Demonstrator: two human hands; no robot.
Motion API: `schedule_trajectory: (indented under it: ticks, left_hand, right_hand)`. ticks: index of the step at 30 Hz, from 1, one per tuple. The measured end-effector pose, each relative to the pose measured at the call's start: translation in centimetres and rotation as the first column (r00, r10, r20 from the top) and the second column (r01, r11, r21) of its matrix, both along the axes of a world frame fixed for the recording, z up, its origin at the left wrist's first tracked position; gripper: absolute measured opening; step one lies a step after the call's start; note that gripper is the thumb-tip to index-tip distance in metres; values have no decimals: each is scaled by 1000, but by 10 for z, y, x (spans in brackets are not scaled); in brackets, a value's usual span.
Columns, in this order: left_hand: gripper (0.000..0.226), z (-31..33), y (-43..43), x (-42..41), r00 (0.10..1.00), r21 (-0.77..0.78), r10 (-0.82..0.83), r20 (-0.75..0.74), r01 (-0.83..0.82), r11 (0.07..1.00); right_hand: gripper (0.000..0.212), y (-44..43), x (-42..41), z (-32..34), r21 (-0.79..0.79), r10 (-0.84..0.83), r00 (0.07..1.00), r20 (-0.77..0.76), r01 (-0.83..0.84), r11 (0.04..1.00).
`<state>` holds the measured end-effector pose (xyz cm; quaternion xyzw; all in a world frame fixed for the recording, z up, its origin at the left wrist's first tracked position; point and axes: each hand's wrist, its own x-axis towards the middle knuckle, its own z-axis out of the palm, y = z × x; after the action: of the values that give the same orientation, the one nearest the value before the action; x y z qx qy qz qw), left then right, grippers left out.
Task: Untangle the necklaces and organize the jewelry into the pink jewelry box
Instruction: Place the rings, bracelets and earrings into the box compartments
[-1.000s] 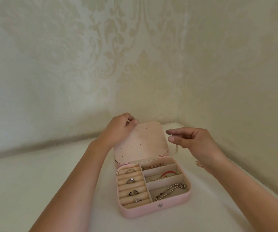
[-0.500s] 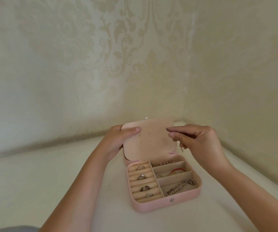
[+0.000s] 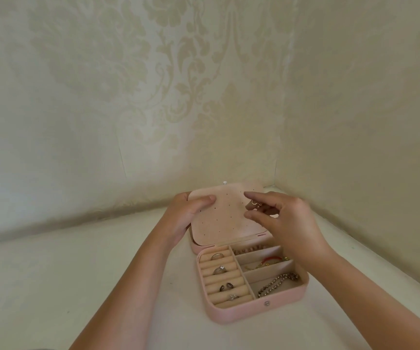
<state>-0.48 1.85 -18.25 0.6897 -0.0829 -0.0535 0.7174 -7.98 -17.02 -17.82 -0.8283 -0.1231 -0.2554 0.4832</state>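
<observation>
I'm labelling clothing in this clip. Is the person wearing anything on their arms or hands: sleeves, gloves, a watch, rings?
Nothing shows. The left hand and right hand are gloveless, no rings on the fingers in view; both wrists and forearms are bare, without sleeve, watch or bracelet.

No writing, brand, number or sign can be read on the pink jewelry box [image 3: 241,315] or anywhere else in view.
</observation>
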Motion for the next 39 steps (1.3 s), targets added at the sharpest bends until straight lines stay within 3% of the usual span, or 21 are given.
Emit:
schedule_trajectory:
  ticks: [4,6,8,10,17,21,30,36,39]
  left_hand:
    - [4,1,-1,-1,1000,9,-5,19,5,1000]
    - [5,2,1,-1,999,8,-30,11,30,1000]
    - [9,2,1,-1,998,6,-61,9,61,998]
    - [11,2,2,-2,997,-2,-73,7,73,997]
    - [15,3,0,-3,996,9,-77,37,77,997]
    - [14,3,1,-2,995,13,-93,38,93,996]
    - [27,2,1,-2,995,14,-98,37,97,995]
    - [29,1,2,-1,992,20,-113,56,112,994]
    - [33,0,3,1,990,41,-120,70,117,992]
  right_hand:
    - [24,11,0,4,-93,-101,984,146,116,989]
    - [34,16,1,5,-51,-136,974,183,147,988]
    - [30,23,1,7,-8,-147,970,195,152,988]
    - [22,27,2,7,-5,-128,975,180,131,991]
    - [37,29,5,1,-77,-79,990,121,88,993]
    - [42,28,6,0,-63,-116,977,181,129,990]
    - [31,21,7,0,9,-74,980,186,73,997]
    - [28,23,5,0,98,17,997,70,-24,995]
    - [25,25,7,0,45,-5,997,75,1,999]
